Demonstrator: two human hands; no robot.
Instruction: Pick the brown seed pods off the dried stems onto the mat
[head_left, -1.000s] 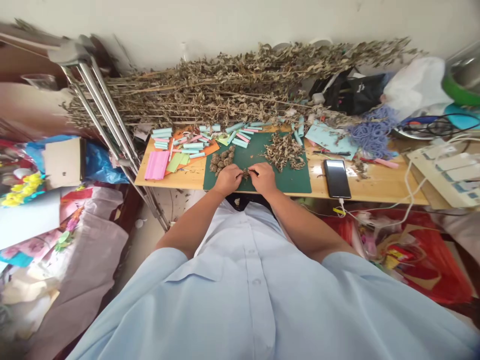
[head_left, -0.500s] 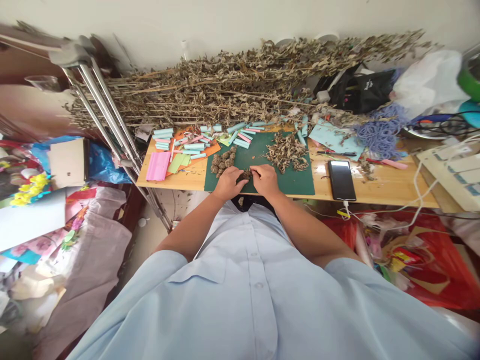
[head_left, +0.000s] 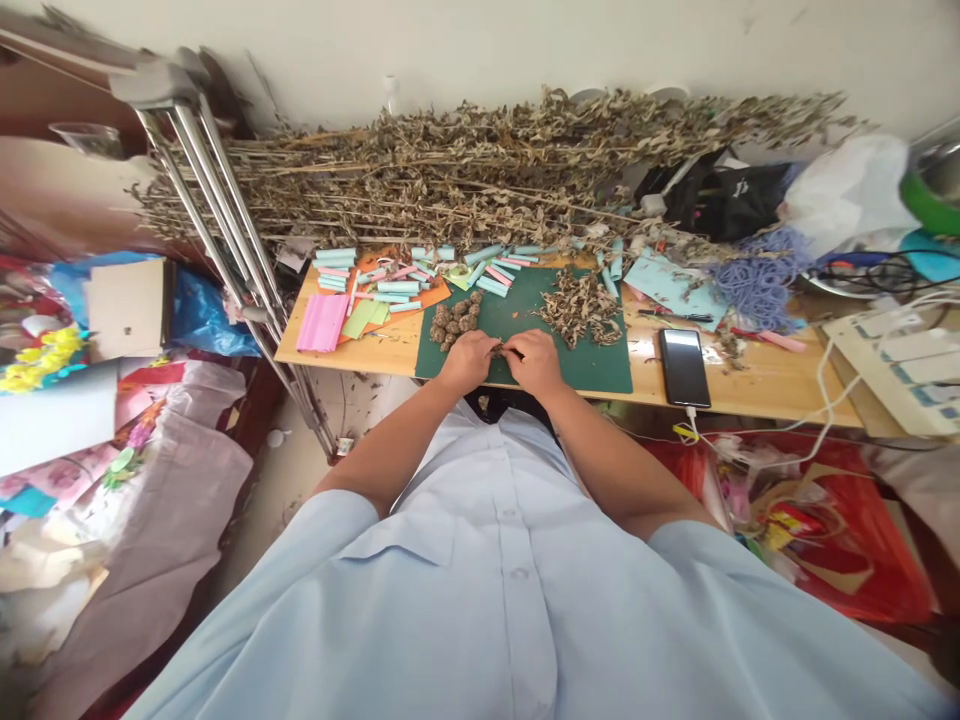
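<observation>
My left hand (head_left: pixel 466 362) and my right hand (head_left: pixel 535 362) meet over the front edge of a green cutting mat (head_left: pixel 517 310). Both are closed, fingertips pinching a small bit of dried leaves (head_left: pixel 504 352) between them; most of it is hidden by the fingers. Just beyond my left hand lies a cluster of rolled brown leaf balls (head_left: pixel 454 320). Past my right hand spreads a loose heap of crumpled dried leaves (head_left: pixel 577 308).
Long dried plant stalks (head_left: pixel 420 180) line the wall side. Blue paper rolls (head_left: pixel 397 288) and a pink paper stack (head_left: pixel 322 322) lie left. On the right are a plugged-in phone (head_left: pixel 683 368), purple yarn (head_left: pixel 761 280) and a power strip (head_left: pixel 900 365). A metal crutch (head_left: pixel 225 210) leans at the table's left.
My hands have drawn a little closer together and my left fingers have curled in, covering the dark leaf clump seen between them before. The view has shifted slightly.
</observation>
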